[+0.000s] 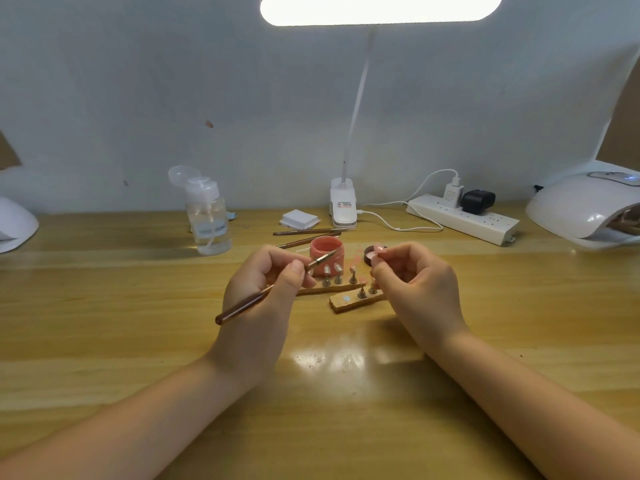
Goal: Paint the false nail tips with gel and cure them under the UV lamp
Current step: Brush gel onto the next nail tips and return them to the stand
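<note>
From the head camera, the pink gel jar (325,251) sits open near the middle of the wooden desk (104,306), and everything else can be placed from it. Just in front of the jar and slightly to its left, the left hand (263,296) pinches a brown brush (273,289) between thumb and curled fingers, the bristle end pointing up toward the jar's front rim and the handle slanting down past the hand. To the right of the jar, the right hand (412,282) has its fingers curled and its thumb and forefinger clamped on a small pink nail tip (378,251), raised above the desk. Directly in front of the jar lies a wooden strip (332,289) carrying little metal stands with nail tips on them; a second, shorter wooden block (349,302) lies just before it, angled, with two more stands. A dark lid (369,255) sits just right of the jar, partly hidden by the raised tip. Behind the jar lie two spare brushes (304,235) and a stack of white pads (298,218). Left of the jar stands a clear pump bottle (209,216). Behind it to the right is a clip-on desk lamp (343,206), then a power strip (462,220), and far right the white UV lamp (585,213).
</note>
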The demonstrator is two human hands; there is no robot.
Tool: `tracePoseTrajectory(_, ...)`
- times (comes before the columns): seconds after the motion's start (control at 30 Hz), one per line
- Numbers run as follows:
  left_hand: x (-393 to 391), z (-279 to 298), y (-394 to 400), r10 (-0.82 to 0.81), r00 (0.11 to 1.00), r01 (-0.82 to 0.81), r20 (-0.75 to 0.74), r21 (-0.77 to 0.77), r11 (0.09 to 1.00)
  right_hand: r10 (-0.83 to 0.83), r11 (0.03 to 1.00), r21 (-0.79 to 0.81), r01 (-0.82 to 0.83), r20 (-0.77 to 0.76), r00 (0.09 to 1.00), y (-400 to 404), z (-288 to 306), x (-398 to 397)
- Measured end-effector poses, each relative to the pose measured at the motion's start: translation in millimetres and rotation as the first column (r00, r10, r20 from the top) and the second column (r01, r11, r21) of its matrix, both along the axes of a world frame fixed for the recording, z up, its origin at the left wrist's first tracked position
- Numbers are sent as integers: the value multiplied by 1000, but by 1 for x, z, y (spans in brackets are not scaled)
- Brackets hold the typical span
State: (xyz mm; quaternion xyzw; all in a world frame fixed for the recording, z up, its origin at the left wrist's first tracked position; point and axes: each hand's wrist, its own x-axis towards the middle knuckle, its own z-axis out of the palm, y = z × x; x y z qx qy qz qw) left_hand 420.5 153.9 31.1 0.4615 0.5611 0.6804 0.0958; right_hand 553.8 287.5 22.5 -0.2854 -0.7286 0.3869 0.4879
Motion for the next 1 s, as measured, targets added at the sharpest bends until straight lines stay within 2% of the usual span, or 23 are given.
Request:
tracePoseTrajectory(0.2, -6, -6, 7, 85, 982, -85, 169, -5, 996, 53, 999, -9, -53, 50, 997, -9, -1, -5)
tracePoseTrajectory(0.33, -7, -7, 8, 102, 973, -102, 207, -8, 995, 32, 991, 119, -63, 240, 970, -12, -5, -7)
tracePoseTrajectory(0.43, -6, -7, 8, 104, 976, -102, 192, -22, 995, -54, 969, 240, -50, 408, 911, -11, -8, -10)
tracePoseTrajectory(0.5, -4, -7, 9, 96, 980, -93, 172, -28, 995, -103, 963, 268, -28, 462, 881, -10, -9, -13)
tracePoseTrajectory(0.73, -4, -8, 8, 76, 984, -72, 160, -35, 997, -169, 953, 304, -6, 543, 823, -8, -11, -15)
tracePoseTrajectory(0.87, -5, -10, 8, 73, 988, -68, 134, -48, 997, -216, 931, 362, -40, 638, 739, -9, -8, -13)
tracePoseTrajectory(1.0, -6, -10, 7, 69, 988, -63, 140, -43, 997, -275, 887, 456, -65, 637, 720, -11, 6, 0)
